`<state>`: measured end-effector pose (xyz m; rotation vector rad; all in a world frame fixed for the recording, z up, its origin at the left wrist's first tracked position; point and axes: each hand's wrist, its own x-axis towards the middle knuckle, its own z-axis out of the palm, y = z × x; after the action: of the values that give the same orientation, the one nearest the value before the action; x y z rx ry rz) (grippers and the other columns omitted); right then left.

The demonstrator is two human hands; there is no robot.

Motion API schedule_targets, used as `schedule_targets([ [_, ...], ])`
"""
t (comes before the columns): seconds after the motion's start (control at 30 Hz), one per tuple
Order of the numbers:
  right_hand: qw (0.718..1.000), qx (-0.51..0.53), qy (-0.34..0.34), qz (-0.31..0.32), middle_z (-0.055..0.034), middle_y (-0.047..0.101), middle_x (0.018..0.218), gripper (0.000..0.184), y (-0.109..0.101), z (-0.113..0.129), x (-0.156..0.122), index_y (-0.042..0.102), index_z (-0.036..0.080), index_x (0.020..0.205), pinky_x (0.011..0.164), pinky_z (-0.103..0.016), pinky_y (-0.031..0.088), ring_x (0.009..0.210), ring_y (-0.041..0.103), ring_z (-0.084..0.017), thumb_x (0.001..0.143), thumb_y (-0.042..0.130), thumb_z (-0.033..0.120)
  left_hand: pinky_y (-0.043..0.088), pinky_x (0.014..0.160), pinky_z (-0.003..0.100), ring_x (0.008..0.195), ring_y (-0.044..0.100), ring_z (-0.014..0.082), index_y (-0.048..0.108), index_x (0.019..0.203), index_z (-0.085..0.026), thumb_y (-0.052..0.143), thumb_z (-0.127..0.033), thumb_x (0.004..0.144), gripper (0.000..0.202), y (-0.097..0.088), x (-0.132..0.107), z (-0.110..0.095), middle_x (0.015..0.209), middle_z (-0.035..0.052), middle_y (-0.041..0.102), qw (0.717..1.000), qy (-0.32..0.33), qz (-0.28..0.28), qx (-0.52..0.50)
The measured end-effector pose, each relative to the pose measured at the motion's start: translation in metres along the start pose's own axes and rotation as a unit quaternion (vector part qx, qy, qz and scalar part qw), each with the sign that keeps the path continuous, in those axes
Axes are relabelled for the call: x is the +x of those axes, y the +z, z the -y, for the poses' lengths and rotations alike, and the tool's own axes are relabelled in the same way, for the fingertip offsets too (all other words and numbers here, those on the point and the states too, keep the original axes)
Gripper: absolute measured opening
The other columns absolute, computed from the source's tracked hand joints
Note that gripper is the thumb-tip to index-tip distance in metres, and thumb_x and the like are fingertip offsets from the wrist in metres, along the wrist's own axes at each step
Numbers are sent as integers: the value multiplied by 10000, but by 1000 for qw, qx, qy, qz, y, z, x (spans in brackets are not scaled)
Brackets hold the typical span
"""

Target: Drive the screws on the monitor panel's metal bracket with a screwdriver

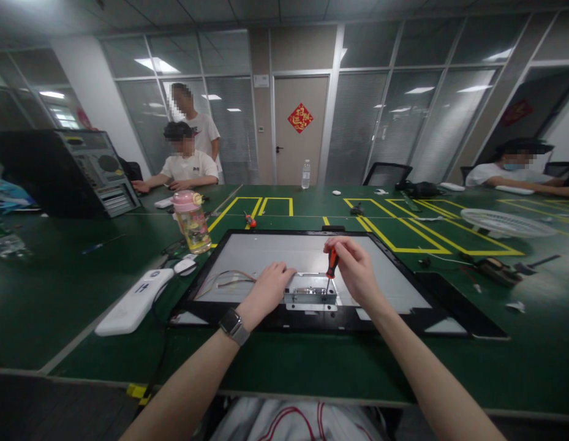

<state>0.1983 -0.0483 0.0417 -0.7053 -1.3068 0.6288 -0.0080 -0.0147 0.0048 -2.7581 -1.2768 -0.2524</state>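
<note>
Standing nearly upright, the screwdriver (pixel 331 268) shows a red-and-black handle (pixel 332 260).

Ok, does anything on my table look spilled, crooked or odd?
I see no spill or clear damage. Slightly odd: a drink bottle stands by the far left corner of the panel, where a spill could reach it.

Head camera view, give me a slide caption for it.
Right hand holds a screwdriver at a metal bracket, left hand alongside.
</note>
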Motion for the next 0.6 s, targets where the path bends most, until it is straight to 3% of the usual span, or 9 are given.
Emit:
schedule_targets([
  [0.1,1000,-15,-4,-16,-16,630,839,167,-1,-2,0,693,253,820,697,-319,519,781,609,-183,828,721,417,453,936,351,1074,540,236,557,1283,-174,403,47,873,491,1,1,1,1171,112,589,1000,2,4,-6],
  [0.27,999,20,40,-19,-14,663,793,187,-1,-1,0,711,255,963,706,-327,529,752,657,-182,896,638,413,454,933,350,1071,536,237,562,1277,-179,412,34,882,473,1,1,1,1158,106,591,1000,-1,6,-9],
  [0.37,999,32,34,-13,-30,675,796,207,0,0,2,696,240,922,721,-347,539,764,665,-194,913,599,422,454,926,350,1061,536,237,564,1271,-179,415,40,875,477,1,0,1,1150,105,589,1000,1,2,-7],
  [0.5,999,4,16,-33,-19,651,805,193,1,-1,1,676,246,808,718,-335,543,778,635,-188,846,692,434,452,933,351,1064,534,236,554,1283,-181,408,51,866,499,2,0,2,1158,106,587,1000,4,4,-4],
  [0.6,999,0,25,-29,-18,654,837,184,1,-1,0,694,256,870,710,-331,549,771,642,-182,843,697,438,455,928,351,1061,535,238,556,1282,-174,401,50,868,496,2,1,2,1154,110,588,1000,4,2,-3],
])
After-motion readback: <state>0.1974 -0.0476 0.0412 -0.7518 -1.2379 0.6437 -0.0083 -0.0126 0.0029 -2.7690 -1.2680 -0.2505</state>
